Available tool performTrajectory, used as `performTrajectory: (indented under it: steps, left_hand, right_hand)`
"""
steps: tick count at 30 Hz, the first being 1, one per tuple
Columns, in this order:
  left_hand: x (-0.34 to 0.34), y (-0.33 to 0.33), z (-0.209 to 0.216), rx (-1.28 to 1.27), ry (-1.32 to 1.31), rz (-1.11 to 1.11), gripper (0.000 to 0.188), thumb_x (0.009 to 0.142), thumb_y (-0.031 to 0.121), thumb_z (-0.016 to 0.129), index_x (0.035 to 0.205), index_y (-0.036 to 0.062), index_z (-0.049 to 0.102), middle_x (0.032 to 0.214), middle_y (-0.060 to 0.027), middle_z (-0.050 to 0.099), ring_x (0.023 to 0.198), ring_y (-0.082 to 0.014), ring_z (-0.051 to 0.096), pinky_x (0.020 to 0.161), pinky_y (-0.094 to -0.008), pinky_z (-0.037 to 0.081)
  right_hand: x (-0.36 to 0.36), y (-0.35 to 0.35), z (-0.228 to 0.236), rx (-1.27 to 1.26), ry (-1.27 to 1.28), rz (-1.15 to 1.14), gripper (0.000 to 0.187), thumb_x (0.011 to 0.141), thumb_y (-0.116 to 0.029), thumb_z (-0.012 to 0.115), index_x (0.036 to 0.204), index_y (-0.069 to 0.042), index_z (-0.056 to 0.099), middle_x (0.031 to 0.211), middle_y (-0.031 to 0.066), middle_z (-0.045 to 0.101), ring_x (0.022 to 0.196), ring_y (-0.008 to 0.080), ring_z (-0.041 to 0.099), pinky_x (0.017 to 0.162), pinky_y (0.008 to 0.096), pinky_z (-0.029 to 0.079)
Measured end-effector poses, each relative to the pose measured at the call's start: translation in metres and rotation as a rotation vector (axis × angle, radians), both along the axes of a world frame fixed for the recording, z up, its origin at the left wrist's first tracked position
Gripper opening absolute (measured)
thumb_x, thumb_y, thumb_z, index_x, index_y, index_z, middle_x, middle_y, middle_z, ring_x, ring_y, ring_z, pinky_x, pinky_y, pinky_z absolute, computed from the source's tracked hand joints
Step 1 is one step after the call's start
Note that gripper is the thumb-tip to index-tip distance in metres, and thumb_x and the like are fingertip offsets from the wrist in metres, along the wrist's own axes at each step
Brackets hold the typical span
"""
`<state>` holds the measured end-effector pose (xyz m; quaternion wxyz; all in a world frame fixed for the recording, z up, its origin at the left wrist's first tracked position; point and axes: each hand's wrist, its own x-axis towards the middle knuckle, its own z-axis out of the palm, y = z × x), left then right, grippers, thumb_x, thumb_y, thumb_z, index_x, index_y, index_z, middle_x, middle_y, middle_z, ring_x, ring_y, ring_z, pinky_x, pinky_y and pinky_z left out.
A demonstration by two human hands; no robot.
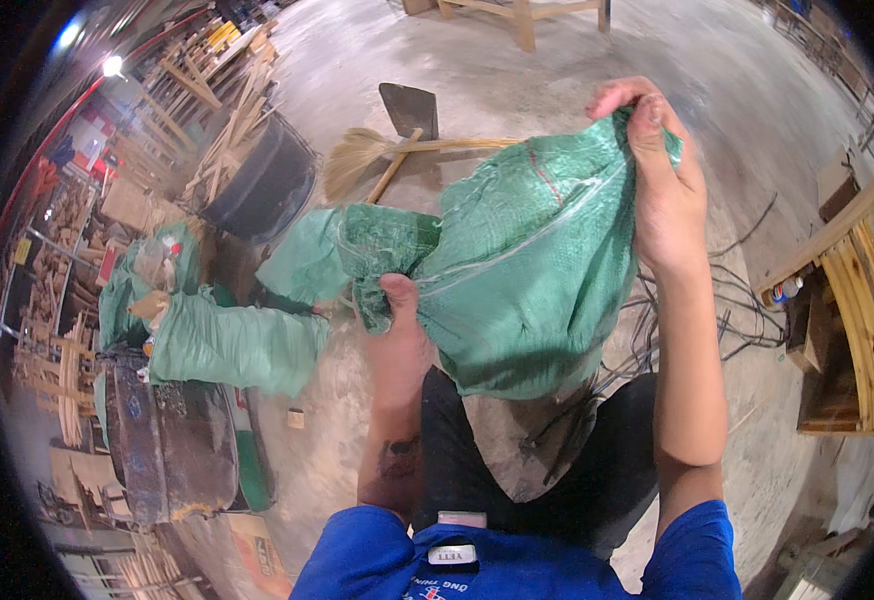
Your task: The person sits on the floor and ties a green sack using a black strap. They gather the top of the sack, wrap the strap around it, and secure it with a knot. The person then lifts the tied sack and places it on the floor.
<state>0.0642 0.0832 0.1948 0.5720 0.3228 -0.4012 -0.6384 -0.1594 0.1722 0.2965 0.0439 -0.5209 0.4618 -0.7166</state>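
A green woven sack [532, 290] is stretched between my two hands, above my knees. My left hand [397, 335] grips the bunched edge at its left side, thumb on top. Higher up and to the right, my right hand [665, 175] is closed on the sack's upper right corner. Loose white threads run across the fabric, and a red stripe marks its upper part. What the sack holds inside, if anything, is hidden.
To the left stand a dark barrel [182, 435] and stuffed green sacks [242, 340]. A black tub [267, 180] holds wood scraps. Ahead lie a straw broom [357, 160] and a dustpan [409, 110]. Black cables [727, 310] tangle on the floor beside a wooden frame [862, 310] at right.
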Motion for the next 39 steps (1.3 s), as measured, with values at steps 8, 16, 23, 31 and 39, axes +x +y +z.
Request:
performTrajectory:
  steps: [8, 16, 23, 31, 39]
  left_hand:
    - [0.001, 0.002, -0.004, -0.435, -0.005, -0.14, 0.065, 0.083, 0.018, 0.078, 0.135, 0.003, 0.042, 0.115, -0.007, 0.058, 0.104, -0.0158, 0.056, 0.091, -0.0314, 0.045]
    - [-0.031, 0.012, 0.024, -0.472, -0.545, -0.58, 0.058, 0.081, 0.011, 0.078, 0.131, -0.003, 0.051, 0.117, -0.0096, 0.062, 0.107, -0.0145, 0.056, 0.091, -0.0303, 0.045]
    - [-0.059, 0.037, 0.02, -0.101, -0.183, -0.34, 0.059, 0.098, 0.048, 0.053, 0.128, -0.0022, 0.053, 0.116, -0.0098, 0.062, 0.108, -0.0166, 0.056, 0.095, -0.0307, 0.043]
    - [-0.056, -0.011, 0.045, 0.121, 0.073, -0.402, 0.053, 0.096, 0.051, 0.053, 0.121, 0.005, 0.057, 0.108, -0.0084, 0.065, 0.098, -0.0219, 0.065, 0.085, -0.0373, 0.053]
    - [-0.075, -0.023, 0.054, 0.042, -0.109, -0.47, 0.059, 0.089, 0.058, 0.061, 0.108, 0.0019, 0.062, 0.096, -0.0046, 0.063, 0.085, -0.0144, 0.062, 0.074, -0.0289, 0.051]
  right_hand:
    - [-0.002, -0.007, -0.009, 0.074, -0.199, -0.066, 0.049, 0.103, -0.051, 0.038, 0.092, -0.007, 0.057, 0.087, -0.003, 0.05, 0.081, 0.007, 0.043, 0.077, 0.0213, 0.037]
    - [0.028, -0.014, -0.008, 0.126, -0.123, 0.034, 0.037, 0.102, -0.039, 0.047, 0.099, -0.004, 0.059, 0.097, 0.0008, 0.059, 0.092, 0.012, 0.052, 0.088, 0.0261, 0.04]
    - [0.051, -0.021, -0.019, 0.248, 0.067, -0.125, 0.025, 0.091, -0.022, 0.063, 0.112, -0.008, 0.06, 0.103, 0.0111, 0.066, 0.104, 0.0247, 0.058, 0.089, 0.0337, 0.046]
    - [0.011, -0.028, -0.062, 0.624, 0.343, 0.636, 0.111, 0.064, -0.035, 0.084, 0.151, -0.006, 0.021, 0.152, 0.0228, 0.032, 0.136, 0.0331, 0.038, 0.114, 0.0381, 0.03]
    - [0.067, -0.051, -0.138, 0.397, 0.196, 0.367, 0.05, 0.071, -0.023, 0.079, 0.113, -0.001, 0.062, 0.111, 0.0201, 0.065, 0.11, 0.0347, 0.059, 0.094, 0.0426, 0.046]
